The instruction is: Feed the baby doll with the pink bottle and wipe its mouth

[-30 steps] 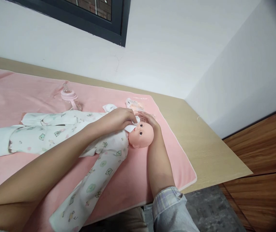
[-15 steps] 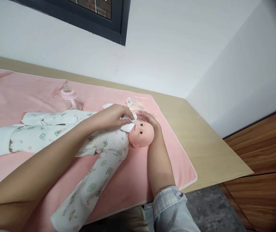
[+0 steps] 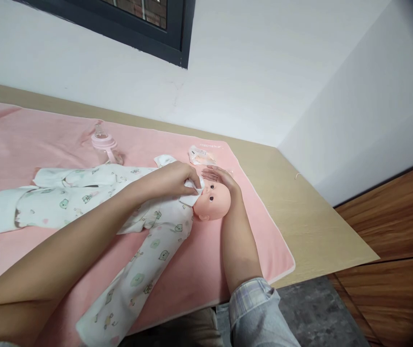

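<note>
- We see a pink-lidded baby bottle [image 3: 104, 144] beyond and left of our left fingers.
- Our left hand [image 3: 175, 178] pinches a white tissue [image 3: 190, 199] at the baby doll's [image 3: 215, 205] mouth, its head just right of those fingers.
- Beyond the fingers of our 2 hands lies a plastic packet [image 3: 201, 155].
- Our right hand [image 3: 225, 177] curves around the head, fingers extended.

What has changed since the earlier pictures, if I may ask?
The left hand and the small white cloth it pinches have shifted slightly toward the bald plastic doll's chest. The right hand stays beside the doll's head; the clear, pink-lidded bottle has not moved.
</note>
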Demonstrator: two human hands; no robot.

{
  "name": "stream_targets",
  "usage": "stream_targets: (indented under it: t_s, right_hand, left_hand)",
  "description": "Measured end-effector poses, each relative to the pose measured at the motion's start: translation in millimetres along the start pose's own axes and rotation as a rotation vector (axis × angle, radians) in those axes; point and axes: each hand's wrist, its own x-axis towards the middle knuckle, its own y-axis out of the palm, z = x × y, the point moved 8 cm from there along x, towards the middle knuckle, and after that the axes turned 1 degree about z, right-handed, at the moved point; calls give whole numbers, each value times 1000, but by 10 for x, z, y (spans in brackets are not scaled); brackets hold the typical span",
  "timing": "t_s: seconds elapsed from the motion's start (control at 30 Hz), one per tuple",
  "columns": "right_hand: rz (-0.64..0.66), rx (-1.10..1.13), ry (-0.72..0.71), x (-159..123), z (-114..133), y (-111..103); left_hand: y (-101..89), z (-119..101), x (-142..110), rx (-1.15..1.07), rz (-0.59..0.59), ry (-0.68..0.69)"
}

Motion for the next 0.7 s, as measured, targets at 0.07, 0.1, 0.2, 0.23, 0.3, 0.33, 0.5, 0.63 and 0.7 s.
stream_targets:
  t_s: [0.07,0.1,0.2,0.23,0.3,0.33,0.5,0.63,0.7]
  right_hand:
    - [12,7,-10,-4,8,9]
    - [21,13,-14,-2,11,12]
    - [38,22,-19,6,13,15]
    - [38,22,-21,7,16,15]
    - [34,20,-23,-1,26,20]
    - [30,18,-20,-10,33,26]
    - [-27,-3,21,-79,65,56]
    - [-42,-7,29,-124,99,93]
    - [-47,-7,31,-138,110,103]
  left_hand:
    - [-11,-1,-4,9,-5,-1]
    - [-21,-2,-6,17,-9,-1]
    - [-52,6,-6,54,-23,-12]
    - [-59,13,-5,63,-27,-17]
    - [-62,30,-1,71,-26,-28]
    - [-63,37,1,72,-25,-29]
    - [-92,49,7,99,-62,-12]
    - [-99,76,1,112,-80,-33]
    - [-103,79,-1,116,-91,-38]
